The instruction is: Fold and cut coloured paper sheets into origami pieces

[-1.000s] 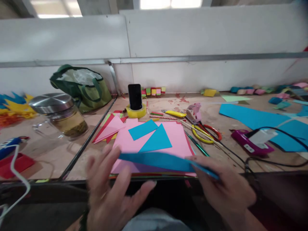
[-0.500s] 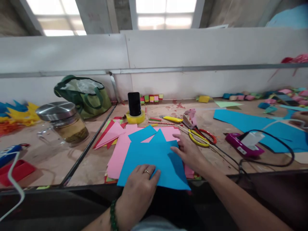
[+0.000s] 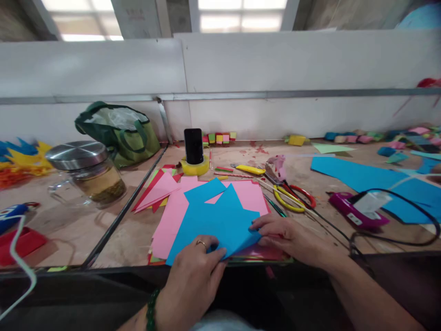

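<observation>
A blue sheet of paper [image 3: 206,220] lies on top of a stack of pink paper [image 3: 168,230] at the near edge of the table. Its lower right part is turned up in a slanting fold. My left hand [image 3: 198,271], with a ring and a green bead bracelet, rests on the sheet's near edge, fingers laid over the paper. At the right side, my right hand [image 3: 289,236] has its fingertips closed on the lifted blue edge. Another blue piece [image 3: 205,191] lies just beyond, on the pink stack.
Beyond the stack, a phone [image 3: 193,146] leans on a yellow tape roll [image 3: 195,166]. To the right are a yellow cutter [image 3: 250,170], scissors [image 3: 289,200] and a purple power strip [image 3: 358,211] with its cable. A lidded glass jug [image 3: 96,179] and green bag [image 3: 134,142] stand left.
My right hand has come down and nearer, bringing the blue sheet's right part up into a fold. My left hand stays on the near edge. The view has shifted slightly.
</observation>
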A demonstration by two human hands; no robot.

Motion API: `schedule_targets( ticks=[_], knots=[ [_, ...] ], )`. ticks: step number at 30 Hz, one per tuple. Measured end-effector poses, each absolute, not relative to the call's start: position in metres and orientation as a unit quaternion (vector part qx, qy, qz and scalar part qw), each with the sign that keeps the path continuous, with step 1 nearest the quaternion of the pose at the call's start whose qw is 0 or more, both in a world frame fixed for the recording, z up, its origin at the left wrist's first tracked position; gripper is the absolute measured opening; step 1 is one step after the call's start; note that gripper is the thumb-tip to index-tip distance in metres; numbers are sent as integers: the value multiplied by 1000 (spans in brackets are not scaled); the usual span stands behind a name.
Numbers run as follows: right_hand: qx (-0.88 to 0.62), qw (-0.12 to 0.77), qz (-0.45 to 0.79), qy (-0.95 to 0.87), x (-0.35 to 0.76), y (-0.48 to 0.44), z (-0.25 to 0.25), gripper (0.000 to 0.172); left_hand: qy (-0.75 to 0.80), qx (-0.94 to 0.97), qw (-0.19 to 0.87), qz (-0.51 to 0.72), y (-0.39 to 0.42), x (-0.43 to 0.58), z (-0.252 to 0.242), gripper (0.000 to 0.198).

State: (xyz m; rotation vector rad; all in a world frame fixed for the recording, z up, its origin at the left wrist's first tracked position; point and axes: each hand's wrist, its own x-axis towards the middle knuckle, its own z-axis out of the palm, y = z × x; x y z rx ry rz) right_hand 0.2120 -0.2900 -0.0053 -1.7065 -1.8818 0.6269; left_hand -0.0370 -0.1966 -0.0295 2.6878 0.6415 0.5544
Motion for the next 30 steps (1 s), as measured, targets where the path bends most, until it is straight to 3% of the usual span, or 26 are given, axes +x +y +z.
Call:
schedule_targets(
  ticks=[4, 8, 11, 16, 22, 24, 27, 30],
  knots=[
    [-673, 198, 222, -677, 210, -271, 5, 36, 246, 930, 200, 185, -198, -38, -24, 50],
    [-689, 159, 211, -676, 211, -250, 7, 39, 303, 894, 253, 209, -190, -33, -26, 45],
    [-689, 147, 229, -672, 211, -235, 9, 39, 341, 870, 292, 206, -183, -30, -29, 54],
    [-669, 161, 259, -678, 209, -217, 12, 35, 334, 873, 294, 203, -178, -34, -34, 54],
    [-609, 223, 365, -668, 214, -215, 7, 32, 340, 853, 299, 261, -176, -43, -36, 75],
    [-594, 249, 392, -657, 217, -219, 8, 33, 317, 873, 252, 271, -173, -47, -37, 67],
    [-584, 277, 404, -647, 221, -226, 11, 36, 283, 900, 170, 285, -163, -55, -36, 35],
    [-589, 330, 356, -646, 228, -230, 12, 33, 252, 897, 134, 338, -155, -69, -24, 30]
  ],
)
